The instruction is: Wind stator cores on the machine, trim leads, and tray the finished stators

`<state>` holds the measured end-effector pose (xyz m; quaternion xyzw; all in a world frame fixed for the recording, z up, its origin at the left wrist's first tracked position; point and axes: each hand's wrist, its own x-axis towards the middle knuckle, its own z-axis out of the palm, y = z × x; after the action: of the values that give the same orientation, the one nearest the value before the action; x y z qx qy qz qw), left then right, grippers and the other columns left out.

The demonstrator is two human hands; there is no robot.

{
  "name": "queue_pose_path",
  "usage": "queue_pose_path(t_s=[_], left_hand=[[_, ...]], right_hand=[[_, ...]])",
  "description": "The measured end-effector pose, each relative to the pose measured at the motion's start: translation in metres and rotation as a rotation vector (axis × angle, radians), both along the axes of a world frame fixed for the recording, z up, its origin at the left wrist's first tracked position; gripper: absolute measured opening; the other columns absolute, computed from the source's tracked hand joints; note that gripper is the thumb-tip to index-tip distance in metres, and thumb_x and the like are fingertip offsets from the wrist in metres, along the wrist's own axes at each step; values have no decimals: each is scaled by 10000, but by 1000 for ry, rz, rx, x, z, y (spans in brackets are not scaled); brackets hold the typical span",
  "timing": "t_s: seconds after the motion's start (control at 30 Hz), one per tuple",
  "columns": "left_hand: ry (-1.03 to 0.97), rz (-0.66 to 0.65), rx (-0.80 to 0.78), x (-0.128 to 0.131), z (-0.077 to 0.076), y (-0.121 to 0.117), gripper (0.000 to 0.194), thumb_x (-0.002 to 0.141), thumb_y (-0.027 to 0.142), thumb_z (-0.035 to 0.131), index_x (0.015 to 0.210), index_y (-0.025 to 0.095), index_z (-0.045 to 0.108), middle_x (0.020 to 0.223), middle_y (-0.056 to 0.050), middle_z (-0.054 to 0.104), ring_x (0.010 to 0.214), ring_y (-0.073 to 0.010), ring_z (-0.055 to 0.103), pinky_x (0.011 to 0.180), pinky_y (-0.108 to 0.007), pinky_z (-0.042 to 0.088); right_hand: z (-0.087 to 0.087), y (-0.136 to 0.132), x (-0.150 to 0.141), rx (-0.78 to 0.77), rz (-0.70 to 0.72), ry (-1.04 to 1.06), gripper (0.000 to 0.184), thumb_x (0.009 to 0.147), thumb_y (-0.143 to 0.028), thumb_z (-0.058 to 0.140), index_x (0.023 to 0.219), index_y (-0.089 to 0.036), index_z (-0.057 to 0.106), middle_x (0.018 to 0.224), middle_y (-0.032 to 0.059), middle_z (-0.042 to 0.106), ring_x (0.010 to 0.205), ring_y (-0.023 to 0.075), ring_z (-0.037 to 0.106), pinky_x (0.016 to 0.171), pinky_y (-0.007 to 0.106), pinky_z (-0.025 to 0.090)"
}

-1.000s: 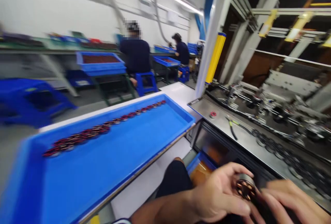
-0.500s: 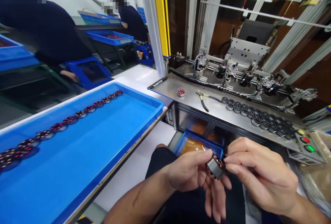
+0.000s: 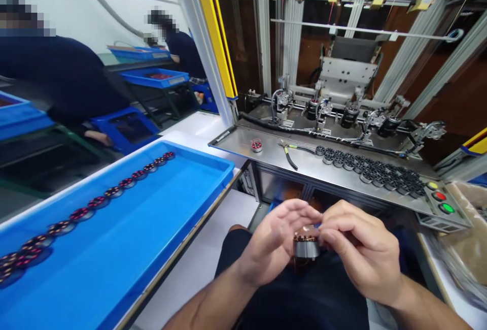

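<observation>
A motor stator with copper-coloured windings on top and a grey metal rim hangs above my lap, roughly level. My right hand pinches at its upper right edge; whether the fingertips grip the rim or a wire end is hidden. Close on the stator's left side is my left hand, its fingers loosely stretched toward the right fingertips and not wrapped round the part. Several bare black stators stand in rows on the metal worktop. A red-wound stator sits there too, left of the green-and-black cutting pliers.
On my left lies a blue tray with a line of wound stators along its far side. Behind the worktop stands a winding machine, with a button box at right. Two people sit at the upper left.
The stator has turned from tilted to nearly level. My left hand has let go of it, its fingers now raised beside it. My right hand has moved left, and the camera view has shifted.
</observation>
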<state>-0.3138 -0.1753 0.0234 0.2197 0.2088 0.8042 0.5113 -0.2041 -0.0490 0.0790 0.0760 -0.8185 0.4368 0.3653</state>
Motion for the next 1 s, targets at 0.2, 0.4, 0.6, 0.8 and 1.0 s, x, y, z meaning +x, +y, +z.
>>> queue_pose_path(t_s=[0.2, 0.4, 0.6, 0.8, 1.0], left_hand=[[121, -252, -84, -2, -9, 6, 494, 805, 538, 722, 1044, 107, 688, 744, -90, 728, 630, -191, 720, 533, -228, 537], [175, 27, -170, 2, -6, 5, 508, 609, 203, 922, 1061, 209, 691, 856, -6, 721, 729, -124, 691, 704, -213, 541], [253, 160, -163, 0, -10, 4, 459, 696, 356, 868, 1092, 167, 731, 969, -77, 732, 909, -197, 667, 825, -278, 514], [223, 201, -160, -7, -15, 3, 496, 700, 416, 856, 1123, 189, 730, 1016, -92, 757, 906, -210, 681, 893, -329, 498], [268, 155, -140, -12, -17, 3, 444, 744, 402, 825, 1135, 211, 736, 1055, -87, 759, 944, -213, 677, 919, -325, 484]], right_hand=[[-2, 6, 2, 55, -27, 34, 177, 868, -16, 592, 878, -163, 689, 727, 33, 648, 648, 138, 614, 581, 259, 515], [-4, 0, 2, 38, -137, 37, 166, 887, -39, 592, 858, -174, 684, 711, 25, 637, 635, 133, 599, 565, 250, 493], [-11, -18, 1, -181, -251, -10, 189, 915, -118, 609, 742, -175, 659, 672, 3, 611, 611, 104, 582, 572, 206, 472], [-39, -35, -2, -615, -84, -207, 359, 928, -344, 636, 619, -166, 589, 569, -5, 545, 529, 106, 517, 505, 212, 430], [-54, -33, -1, -781, 36, -266, 388, 908, -424, 655, 628, -164, 589, 581, -2, 551, 583, 111, 514, 573, 222, 417]])
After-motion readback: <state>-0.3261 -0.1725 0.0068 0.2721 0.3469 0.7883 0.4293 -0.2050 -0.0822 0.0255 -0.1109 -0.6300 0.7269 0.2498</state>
